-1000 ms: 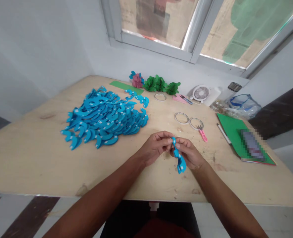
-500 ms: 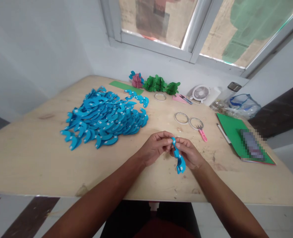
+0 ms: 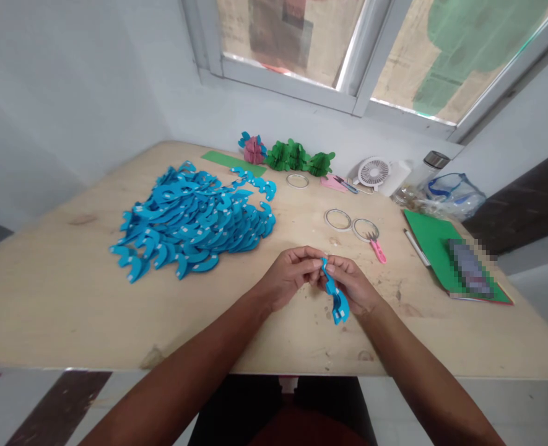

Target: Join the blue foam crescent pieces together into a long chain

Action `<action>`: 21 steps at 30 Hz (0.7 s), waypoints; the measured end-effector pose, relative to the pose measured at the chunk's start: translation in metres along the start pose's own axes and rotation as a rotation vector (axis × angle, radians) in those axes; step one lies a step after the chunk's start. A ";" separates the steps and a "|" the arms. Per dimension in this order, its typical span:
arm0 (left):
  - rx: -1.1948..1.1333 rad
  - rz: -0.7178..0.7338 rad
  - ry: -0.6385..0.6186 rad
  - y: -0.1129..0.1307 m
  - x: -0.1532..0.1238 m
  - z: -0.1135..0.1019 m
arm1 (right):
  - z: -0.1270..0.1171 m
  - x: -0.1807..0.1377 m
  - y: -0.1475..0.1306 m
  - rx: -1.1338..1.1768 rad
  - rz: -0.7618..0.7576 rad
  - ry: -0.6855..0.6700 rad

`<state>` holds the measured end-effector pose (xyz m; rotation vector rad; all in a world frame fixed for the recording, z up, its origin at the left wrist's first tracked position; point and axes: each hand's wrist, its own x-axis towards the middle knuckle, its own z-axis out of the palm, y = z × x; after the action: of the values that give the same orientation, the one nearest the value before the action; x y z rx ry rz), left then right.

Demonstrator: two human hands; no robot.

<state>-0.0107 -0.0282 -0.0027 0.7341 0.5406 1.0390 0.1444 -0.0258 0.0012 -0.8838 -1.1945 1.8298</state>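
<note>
Both of my hands meet over the front half of the table and pinch one curved blue paper cutout (image 3: 341, 306) at its upper end. My left hand (image 3: 292, 275) grips its edge from the left; my right hand (image 3: 350, 285) has thumb and fingers closed on it from the right. The piece hangs down between them, folded or doubled, with small white patches near its lower end. To the left of my hands lies a big heap of similar blue cutouts (image 3: 194, 214), many with white patches on them.
Rolls of thin tape (image 3: 338, 212) and pink-handled snips (image 3: 378, 250) lie beyond my right hand. Farther right are a white pen (image 3: 417, 248) and a green folder (image 3: 425, 232). Green paper shapes (image 3: 296, 156), a small white fan (image 3: 374, 172) and a bottle (image 3: 434, 162) line the wall.
My hands keep their pinch on the blue paper cutout, whose lower end has swung very slightly to the right. The whole view has shifted a little.
</note>
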 end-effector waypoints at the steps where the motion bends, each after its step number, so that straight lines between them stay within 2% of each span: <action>1: -0.001 0.000 -0.003 0.000 0.000 0.000 | 0.000 0.000 0.000 -0.010 0.003 0.007; 21: -0.014 -0.016 -0.037 -0.001 -0.001 0.001 | -0.001 -0.001 -0.001 -0.054 -0.021 -0.028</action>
<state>-0.0098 -0.0295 -0.0032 0.7338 0.5060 1.0116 0.1458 -0.0258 0.0017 -0.8754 -1.2716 1.8061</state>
